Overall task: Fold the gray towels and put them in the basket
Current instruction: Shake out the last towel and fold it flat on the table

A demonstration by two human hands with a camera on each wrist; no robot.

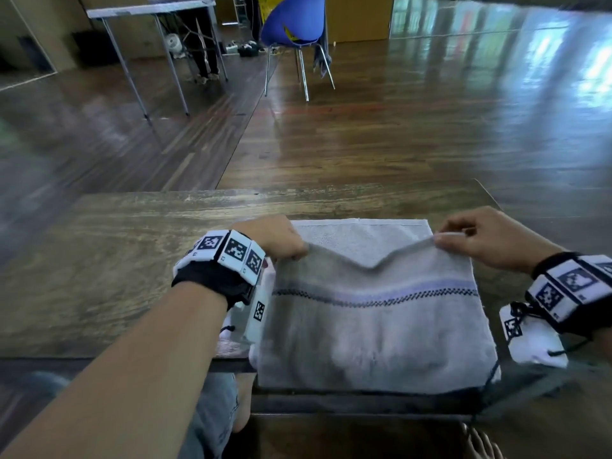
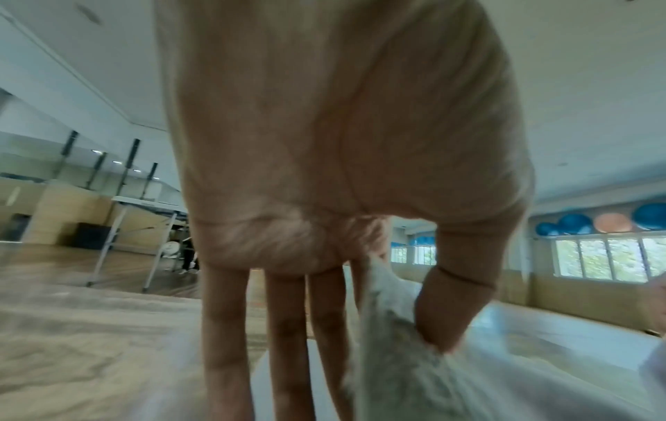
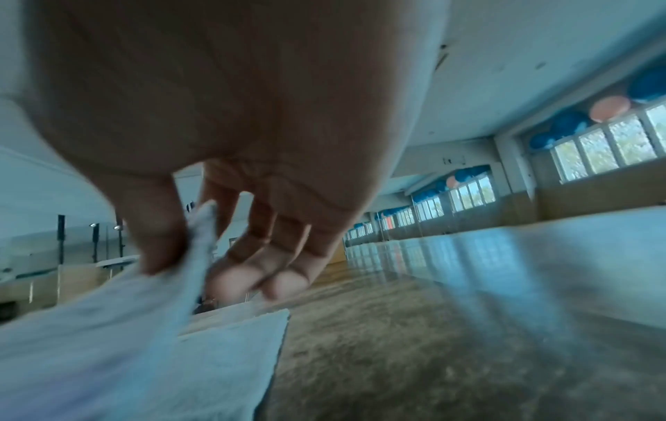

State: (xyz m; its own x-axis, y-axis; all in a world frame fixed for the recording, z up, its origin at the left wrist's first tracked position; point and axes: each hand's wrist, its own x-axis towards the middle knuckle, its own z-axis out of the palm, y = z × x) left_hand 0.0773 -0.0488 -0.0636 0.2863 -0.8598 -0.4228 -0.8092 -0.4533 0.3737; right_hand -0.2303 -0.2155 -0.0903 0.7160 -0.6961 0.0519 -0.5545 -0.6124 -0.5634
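Towel (image 1: 374, 313) edge between both hands

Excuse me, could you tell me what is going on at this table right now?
A person is folding a gray towel on a wooden table. The left hand and the right hand each pinch a corner of the lifted edge, which sags between them and is held above the far part of the towel lying flat. The near end hangs over the table's front edge. No basket is in view.
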